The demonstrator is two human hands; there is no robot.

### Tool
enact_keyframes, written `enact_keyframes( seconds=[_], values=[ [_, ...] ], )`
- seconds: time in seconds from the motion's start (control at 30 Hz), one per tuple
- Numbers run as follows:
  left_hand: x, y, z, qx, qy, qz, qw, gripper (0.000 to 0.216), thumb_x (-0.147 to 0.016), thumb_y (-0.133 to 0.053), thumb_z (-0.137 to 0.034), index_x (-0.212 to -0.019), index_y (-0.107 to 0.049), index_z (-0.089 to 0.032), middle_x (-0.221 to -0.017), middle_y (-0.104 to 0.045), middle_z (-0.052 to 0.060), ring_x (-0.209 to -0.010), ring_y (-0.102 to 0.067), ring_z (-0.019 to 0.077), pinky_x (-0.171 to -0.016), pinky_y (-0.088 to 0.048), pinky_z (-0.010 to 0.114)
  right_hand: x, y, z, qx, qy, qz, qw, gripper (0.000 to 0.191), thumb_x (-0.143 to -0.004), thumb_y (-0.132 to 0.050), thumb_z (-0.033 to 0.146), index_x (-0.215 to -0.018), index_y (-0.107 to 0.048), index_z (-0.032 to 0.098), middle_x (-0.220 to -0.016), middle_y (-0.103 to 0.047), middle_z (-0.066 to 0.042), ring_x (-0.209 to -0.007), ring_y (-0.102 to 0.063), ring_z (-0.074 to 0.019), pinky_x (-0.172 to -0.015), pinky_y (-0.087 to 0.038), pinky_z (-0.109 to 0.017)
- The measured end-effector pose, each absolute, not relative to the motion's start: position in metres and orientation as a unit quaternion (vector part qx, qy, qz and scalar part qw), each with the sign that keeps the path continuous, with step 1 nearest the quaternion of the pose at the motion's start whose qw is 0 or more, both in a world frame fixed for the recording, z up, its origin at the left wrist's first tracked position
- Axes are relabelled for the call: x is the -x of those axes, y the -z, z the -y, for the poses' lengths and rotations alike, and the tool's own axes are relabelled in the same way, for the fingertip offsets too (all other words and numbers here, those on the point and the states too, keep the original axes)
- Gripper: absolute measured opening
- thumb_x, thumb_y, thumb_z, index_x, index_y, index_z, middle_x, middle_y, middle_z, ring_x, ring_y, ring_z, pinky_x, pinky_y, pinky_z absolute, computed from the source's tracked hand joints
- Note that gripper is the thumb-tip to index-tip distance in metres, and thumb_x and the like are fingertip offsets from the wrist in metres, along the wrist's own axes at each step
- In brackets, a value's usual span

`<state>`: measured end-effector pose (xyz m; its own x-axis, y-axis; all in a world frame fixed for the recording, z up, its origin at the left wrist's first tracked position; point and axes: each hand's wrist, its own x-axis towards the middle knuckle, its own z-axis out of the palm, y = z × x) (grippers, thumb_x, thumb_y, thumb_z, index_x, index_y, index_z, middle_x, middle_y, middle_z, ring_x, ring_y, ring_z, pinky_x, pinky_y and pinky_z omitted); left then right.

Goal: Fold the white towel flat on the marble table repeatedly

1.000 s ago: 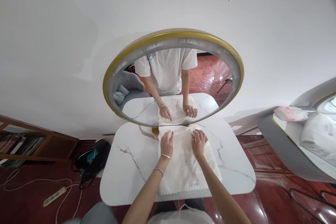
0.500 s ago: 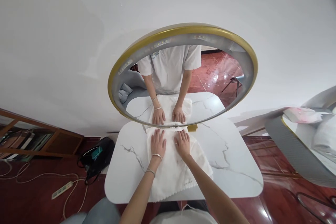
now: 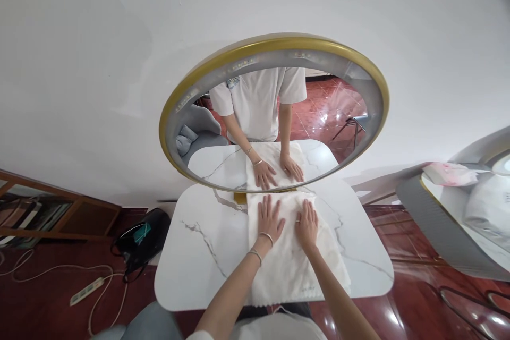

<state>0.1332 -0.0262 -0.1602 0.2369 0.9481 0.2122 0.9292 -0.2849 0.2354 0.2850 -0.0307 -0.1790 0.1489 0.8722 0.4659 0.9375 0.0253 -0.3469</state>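
Both hands, left [image 3: 270, 219] and right [image 3: 307, 224], are laid flat, fingers spread, on the white fringed cloth [image 3: 292, 265]. The cloth may be dragged off the white marble-patterned desk [image 3: 199, 255] by uneven pressure.

Both arms stretched forward, left hand [image 3: 269, 219] and right hand [image 3: 307, 224] flat, palms down, fingers spread
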Motion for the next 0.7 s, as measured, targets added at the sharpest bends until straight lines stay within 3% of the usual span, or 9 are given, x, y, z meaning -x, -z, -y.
enact_keyframes(
  seconds=[0.1,0.17,0.37,0.6,0.7],
  values=[
    [-0.140,0.157,0.028,-0.791,-0.160,-0.590,0.034,0.067,-0.088,-0.048,-0.046,-0.147,-0.025,-0.026,-0.159,-0.005,0.007,-0.145,-0.002,0.0326,-0.115,-0.018,0.056,-0.293,0.174,0.039,0.681,0.079,0.668,0.289,0.061,-0.096,-0.027,0.024,-0.151,-0.001,0.019,-0.157,-0.010,-0.013,-0.144,-0.013,-0.0300,-0.110,-0.027,-0.055],
    [-0.133,0.155,0.031,-0.791,-0.160,-0.589,0.033,0.064,-0.089,-0.046,-0.045,-0.147,-0.025,-0.028,-0.159,-0.007,0.007,-0.145,-0.005,0.0303,-0.115,-0.019,0.054,-0.288,0.169,0.043,0.646,0.069,0.713,0.265,0.062,-0.097,-0.030,0.026,-0.151,0.000,0.021,-0.158,-0.006,-0.010,-0.144,-0.011,-0.0290,-0.111,-0.026,-0.053],
    [-0.075,0.156,0.049,-0.787,-0.141,-0.600,0.015,0.063,-0.089,-0.049,-0.044,-0.146,-0.027,-0.032,-0.158,-0.014,0.005,-0.144,-0.014,0.0281,-0.115,-0.020,0.051,-0.232,0.164,0.059,0.561,0.024,0.806,0.187,0.063,-0.097,-0.033,0.033,-0.151,-0.006,0.018,-0.155,-0.021,-0.012,-0.143,-0.017,-0.0255,-0.113,-0.022,-0.048],
    [0.023,0.152,0.070,-0.786,-0.078,-0.613,0.017,0.059,-0.087,-0.051,-0.042,-0.143,-0.034,-0.032,-0.155,-0.023,0.008,-0.143,-0.021,0.0283,-0.113,-0.023,0.050,-0.132,0.169,0.085,0.566,-0.001,0.804,0.183,0.058,-0.096,-0.035,0.033,-0.149,-0.022,0.015,-0.154,-0.024,-0.013,-0.144,-0.015,-0.0270,-0.113,-0.018,-0.049],
    [0.039,0.149,0.101,-0.732,-0.087,-0.676,-0.001,0.055,-0.090,-0.046,-0.040,-0.142,-0.038,-0.026,-0.154,-0.026,0.011,-0.142,-0.023,0.0285,-0.112,-0.026,0.049,-0.116,0.168,0.087,0.567,-0.021,0.801,0.191,0.055,-0.095,-0.035,0.031,-0.148,-0.027,0.015,-0.153,-0.027,-0.013,-0.143,-0.019,-0.0269,-0.112,-0.020,-0.049]
  ],
)
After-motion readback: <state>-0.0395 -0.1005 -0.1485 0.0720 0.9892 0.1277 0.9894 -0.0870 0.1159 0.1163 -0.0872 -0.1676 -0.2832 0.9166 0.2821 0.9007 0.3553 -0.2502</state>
